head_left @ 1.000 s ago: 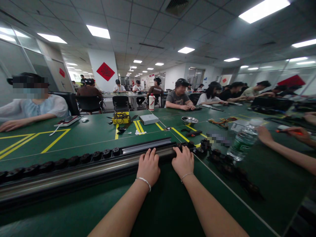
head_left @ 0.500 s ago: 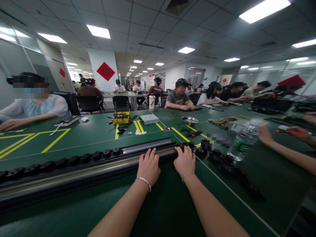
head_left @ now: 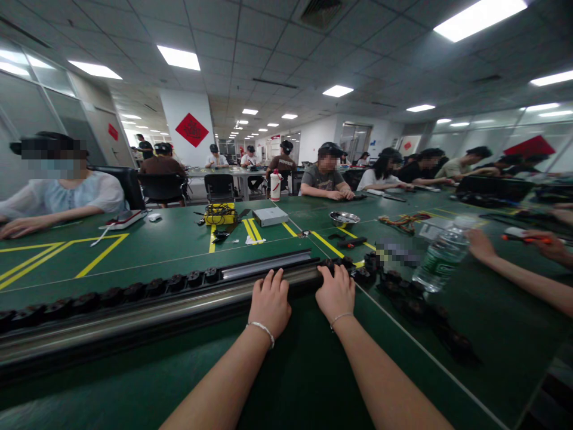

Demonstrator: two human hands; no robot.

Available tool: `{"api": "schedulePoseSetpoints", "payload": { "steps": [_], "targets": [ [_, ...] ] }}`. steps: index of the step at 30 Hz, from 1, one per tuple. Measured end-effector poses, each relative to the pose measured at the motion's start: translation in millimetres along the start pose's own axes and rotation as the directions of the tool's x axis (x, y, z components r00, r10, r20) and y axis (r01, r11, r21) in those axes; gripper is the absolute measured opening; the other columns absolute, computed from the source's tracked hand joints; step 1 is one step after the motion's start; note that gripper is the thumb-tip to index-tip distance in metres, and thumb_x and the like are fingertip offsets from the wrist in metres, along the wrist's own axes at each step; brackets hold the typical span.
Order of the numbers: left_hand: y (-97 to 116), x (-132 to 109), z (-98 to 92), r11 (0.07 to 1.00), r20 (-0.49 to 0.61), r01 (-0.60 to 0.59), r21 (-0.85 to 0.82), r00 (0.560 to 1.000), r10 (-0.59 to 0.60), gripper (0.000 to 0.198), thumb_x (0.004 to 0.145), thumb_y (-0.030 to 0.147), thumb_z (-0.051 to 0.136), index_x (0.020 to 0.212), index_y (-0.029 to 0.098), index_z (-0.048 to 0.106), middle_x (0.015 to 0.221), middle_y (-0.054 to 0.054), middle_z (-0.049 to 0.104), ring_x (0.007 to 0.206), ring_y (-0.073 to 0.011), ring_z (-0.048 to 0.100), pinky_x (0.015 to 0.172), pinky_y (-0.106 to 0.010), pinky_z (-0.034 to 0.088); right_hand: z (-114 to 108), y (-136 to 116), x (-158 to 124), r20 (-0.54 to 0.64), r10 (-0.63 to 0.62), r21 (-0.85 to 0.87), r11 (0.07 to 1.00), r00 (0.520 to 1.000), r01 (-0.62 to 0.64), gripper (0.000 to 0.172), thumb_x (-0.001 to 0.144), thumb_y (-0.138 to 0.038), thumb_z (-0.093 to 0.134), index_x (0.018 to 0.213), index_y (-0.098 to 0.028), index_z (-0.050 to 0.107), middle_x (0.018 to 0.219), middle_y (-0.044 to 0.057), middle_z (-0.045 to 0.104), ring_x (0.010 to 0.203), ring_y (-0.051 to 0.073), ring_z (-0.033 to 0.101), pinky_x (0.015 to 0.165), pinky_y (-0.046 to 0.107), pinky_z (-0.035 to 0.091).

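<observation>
A long black rail [head_left: 134,319] with a shiny metal strip along its top lies slantwise across the table, running out of view at the left. My left hand [head_left: 270,304] rests over it near its right part, fingers laid across the top and curling over the far side. At the rail's right end, my right hand [head_left: 335,292] grips it with bent fingers, the thumb toward the left. Both palms face down and hide parts of the rail. Behind it runs a row of round black parts [head_left: 134,292] beside a shorter grey metal strip [head_left: 266,266].
More black parts [head_left: 430,316] trail off to the right. A tilted water bottle [head_left: 441,257] stands near a co-worker's hand [head_left: 481,245]. Farther back are a metal bowl [head_left: 344,219], a grey box [head_left: 270,216] and a yellow box with cables [head_left: 220,213].
My hands and the rail look almost unmoved. At the left, a seated person's hand has shifted slightly.
</observation>
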State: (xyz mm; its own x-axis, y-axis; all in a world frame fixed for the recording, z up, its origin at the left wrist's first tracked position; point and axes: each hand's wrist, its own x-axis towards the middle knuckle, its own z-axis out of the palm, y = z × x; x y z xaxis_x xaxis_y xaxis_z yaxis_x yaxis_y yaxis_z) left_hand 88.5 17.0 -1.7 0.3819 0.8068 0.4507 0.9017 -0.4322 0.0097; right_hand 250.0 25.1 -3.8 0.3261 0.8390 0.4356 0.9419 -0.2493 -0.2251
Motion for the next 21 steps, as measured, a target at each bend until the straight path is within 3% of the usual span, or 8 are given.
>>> {"api": "schedulePoseSetpoints", "payload": {
  "steps": [21],
  "targets": [
    [-1.0,0.1,0.8,1.0,-0.013,-0.012,0.007,1.0,0.012,0.036,0.072,0.023,0.049,0.108,0.019,0.052,0.139,-0.007,0.042,0.127,-0.0254,0.034,0.097,-0.044,0.032,3.4,2.4,1.0,-0.007,-0.006,-0.007,1.0,1.0,0.006,0.044,0.078,-0.012,0.04,0.117,-0.029,0.053,0.129,0.009,0.043,0.129,0.027,0.024,0.1,0.046,0.022]
  ]
}}
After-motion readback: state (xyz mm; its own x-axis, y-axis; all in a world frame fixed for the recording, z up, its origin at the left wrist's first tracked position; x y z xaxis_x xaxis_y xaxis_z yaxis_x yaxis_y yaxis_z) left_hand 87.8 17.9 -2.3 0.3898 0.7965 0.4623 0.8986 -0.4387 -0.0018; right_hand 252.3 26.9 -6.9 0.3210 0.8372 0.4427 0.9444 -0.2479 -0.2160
